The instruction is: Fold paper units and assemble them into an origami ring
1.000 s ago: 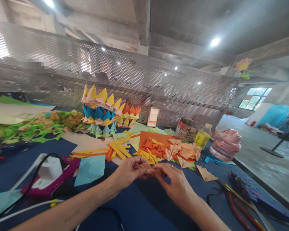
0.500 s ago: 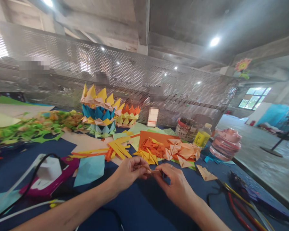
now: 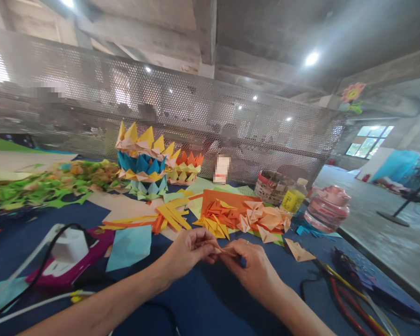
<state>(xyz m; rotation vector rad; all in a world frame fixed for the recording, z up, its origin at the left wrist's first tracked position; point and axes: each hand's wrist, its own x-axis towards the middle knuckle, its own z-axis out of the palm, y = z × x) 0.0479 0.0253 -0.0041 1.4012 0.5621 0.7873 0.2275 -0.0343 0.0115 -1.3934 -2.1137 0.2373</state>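
Observation:
Between my two hands is a small folded piece of peach paper [image 3: 225, 251], mostly hidden by fingers. My left hand [image 3: 195, 247] pinches its left end, and my right hand [image 3: 249, 259] pinches the right end. Both hands are closed above the dark blue tabletop [image 3: 210, 303]. Just beyond them lie folded yellow paper pieces [image 3: 215, 227], orange ones [image 3: 222, 212] and a heap of peach ones [image 3: 262, 218]. A lone folded peach piece [image 3: 299, 251] rests to the right of my right hand. A light blue paper sheet [image 3: 129, 247] is left of my left hand.
Stacked folded-paper rings [image 3: 143, 163] stand at the back left beside green paper scraps [image 3: 56, 184]. A magenta power strip [image 3: 70, 273] with cables lies left. At right are a yellow-labelled bottle [image 3: 294, 198], a pink jug [image 3: 327, 210], red-handled pliers [image 3: 343, 303] and a purple tool [image 3: 378, 284].
My hands stay nearly in place, fingers shifting slightly on the peach paper. A little more of the paper shows between them. The view has moved very slightly.

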